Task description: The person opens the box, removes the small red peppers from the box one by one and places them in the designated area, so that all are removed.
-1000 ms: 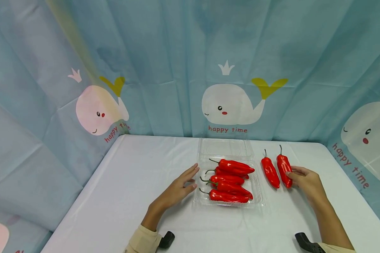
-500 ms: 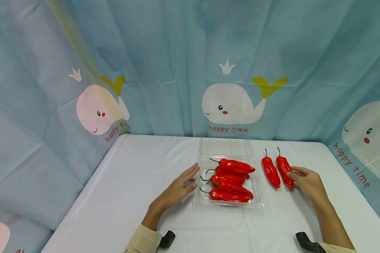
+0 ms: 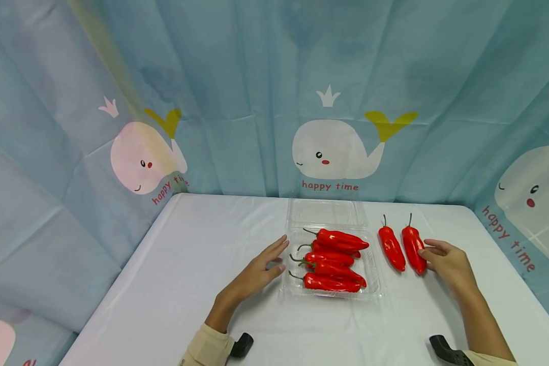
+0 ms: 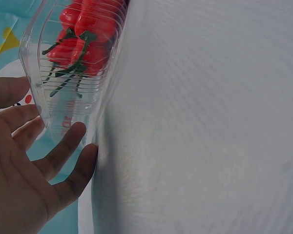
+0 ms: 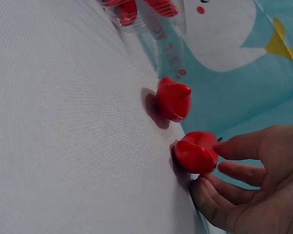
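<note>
Over on the right of the table (image 3: 402, 315), the outer pepper (image 3: 412, 244) lies just left of the right hand (image 3: 451, 264), clearly the nearer of the two, and here's the line to watch: its long axis runs away from the person, stem at the far end, tip slanting slightly right, so the hand meets it side-on, on the tip half. It looks a light pinch, thumb on the upper flank, fingertips lower, palm facing left. Just left again, the inner pepper (image 3: 391, 249), near parallel, narrow gap between; past it the box (image 3: 372, 267), its peppers crosswise, stems left. And the left hand (image 3: 254, 272), holding nothing, fingers spread at the box's left edge
</note>
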Demonstrator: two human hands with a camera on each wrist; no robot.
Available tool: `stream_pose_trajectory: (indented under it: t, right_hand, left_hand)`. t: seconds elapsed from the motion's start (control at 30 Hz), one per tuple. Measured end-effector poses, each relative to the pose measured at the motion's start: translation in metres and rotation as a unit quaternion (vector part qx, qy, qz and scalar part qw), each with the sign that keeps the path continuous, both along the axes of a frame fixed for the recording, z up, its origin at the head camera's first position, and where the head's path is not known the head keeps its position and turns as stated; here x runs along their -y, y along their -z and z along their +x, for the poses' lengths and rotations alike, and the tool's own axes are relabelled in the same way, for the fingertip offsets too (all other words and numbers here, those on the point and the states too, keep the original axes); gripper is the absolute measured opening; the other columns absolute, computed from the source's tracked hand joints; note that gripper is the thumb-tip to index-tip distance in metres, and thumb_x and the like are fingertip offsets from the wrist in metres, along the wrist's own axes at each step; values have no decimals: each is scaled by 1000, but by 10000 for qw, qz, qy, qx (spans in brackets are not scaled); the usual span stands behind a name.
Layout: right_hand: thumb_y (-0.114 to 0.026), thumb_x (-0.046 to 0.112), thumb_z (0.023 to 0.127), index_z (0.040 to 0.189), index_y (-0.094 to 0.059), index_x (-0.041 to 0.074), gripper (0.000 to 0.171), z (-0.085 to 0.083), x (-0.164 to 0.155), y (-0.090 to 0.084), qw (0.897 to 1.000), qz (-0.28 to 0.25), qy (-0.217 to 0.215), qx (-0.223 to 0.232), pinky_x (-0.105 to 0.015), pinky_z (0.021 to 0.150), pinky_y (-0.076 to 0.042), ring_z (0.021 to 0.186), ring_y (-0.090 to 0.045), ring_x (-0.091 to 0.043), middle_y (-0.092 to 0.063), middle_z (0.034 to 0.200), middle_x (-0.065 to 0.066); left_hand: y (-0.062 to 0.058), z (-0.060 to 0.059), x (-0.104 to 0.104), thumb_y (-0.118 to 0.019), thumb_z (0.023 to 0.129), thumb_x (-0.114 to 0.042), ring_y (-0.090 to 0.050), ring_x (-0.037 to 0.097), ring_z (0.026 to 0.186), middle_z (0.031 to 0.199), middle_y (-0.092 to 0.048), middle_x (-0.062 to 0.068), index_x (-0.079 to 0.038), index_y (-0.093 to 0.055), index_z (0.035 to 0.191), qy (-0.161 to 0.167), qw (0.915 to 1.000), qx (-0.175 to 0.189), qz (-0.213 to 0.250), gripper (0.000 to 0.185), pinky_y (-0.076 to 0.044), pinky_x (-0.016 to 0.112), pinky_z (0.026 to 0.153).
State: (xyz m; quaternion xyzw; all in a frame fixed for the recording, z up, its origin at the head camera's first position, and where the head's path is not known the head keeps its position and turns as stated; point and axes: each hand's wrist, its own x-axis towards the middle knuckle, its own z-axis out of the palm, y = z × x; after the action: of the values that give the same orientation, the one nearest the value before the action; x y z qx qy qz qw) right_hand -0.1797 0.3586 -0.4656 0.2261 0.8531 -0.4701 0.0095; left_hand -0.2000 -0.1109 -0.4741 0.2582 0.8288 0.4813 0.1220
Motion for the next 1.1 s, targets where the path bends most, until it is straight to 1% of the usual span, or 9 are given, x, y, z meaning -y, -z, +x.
stream_pose_trajectory:
  t: [0.07,0.17,0.23,0.4,0.47,0.63,0.8,0.97,1.1]
  right_hand:
    - [-56,32,109,162,-37,-2,67,1,-1,0,10000,58,-17,-14,-32,87,-61,139,-50,-50,-46,156,-35]
    - [-56,36,109,163,-36,-1,68,2,-1,-1,9999,124,-46,-62,-47,101,-53,141,-49,-51,-46,158,-33]
    - [-55,37,109,163,-37,0,68,3,-1,-2,9998,142,-55,-101,-52,105,-47,142,-49,-50,-46,158,-32]
    - [-54,38,109,162,-40,2,65,3,2,-7,9997,93,28,-222,-62,112,-45,144,-46,-50,-47,159,-30]
    - [-54,38,109,162,-41,3,65,3,4,-10,9996,98,69,-270,-65,112,-44,145,-45,-50,-47,159,-30]
    - [-53,40,109,162,-41,4,65,5,9,-16,9989,204,95,-415,-65,112,-44,144,-46,-49,-48,159,-28]
    - [-53,41,109,161,-42,3,65,7,13,-20,9979,243,1,-602,-67,112,-43,144,-46,-50,-49,158,-29]
    - [-53,42,109,161,-44,4,65,8,17,-24,9964,430,-95,-724,-64,109,-45,142,-49,-49,-51,157,-28]
    - [-56,43,108,162,-43,7,66,9,23,-30,9958,439,-93,-802,-62,109,-46,142,-50,-48,-50,159,-25]
  left_hand:
    - [0,0,0,-55,110,-19,-58,34,137,178,-19,2,-12,-31,168,32,10000,-25,50,63,-46,61,114]
    - [0,0,1,-55,110,-19,-58,34,136,178,-20,4,-10,-31,168,77,9999,-52,112,63,-47,61,112]
    - [0,0,1,-56,110,-18,-59,34,136,178,-20,5,-10,-32,167,91,9998,-55,145,63,-48,60,112]
    - [0,0,0,-56,110,-17,-59,34,136,178,-19,3,-12,-32,168,42,9999,-59,81,63,-48,59,112]
    - [-1,0,0,-56,110,-16,-58,34,136,178,-19,3,-12,-31,168,30,10000,-55,73,63,-48,60,112]
    - [0,0,0,-55,110,-15,-58,36,137,178,-19,3,-11,-31,168,29,9999,-51,92,63,-47,61,112]
    - [1,0,0,-55,110,-16,-58,36,137,178,-19,3,-11,-31,168,7,10000,-56,72,63,-47,61,113]
    - [0,0,-1,-54,110,-15,-58,36,137,178,-19,2,-11,-31,168,2,10000,-37,65,63,-47,61,113]
    - [1,0,-1,-54,109,-15,-57,34,137,178,-19,-1,-13,-31,168,-34,10000,32,53,63,-46,61,114]
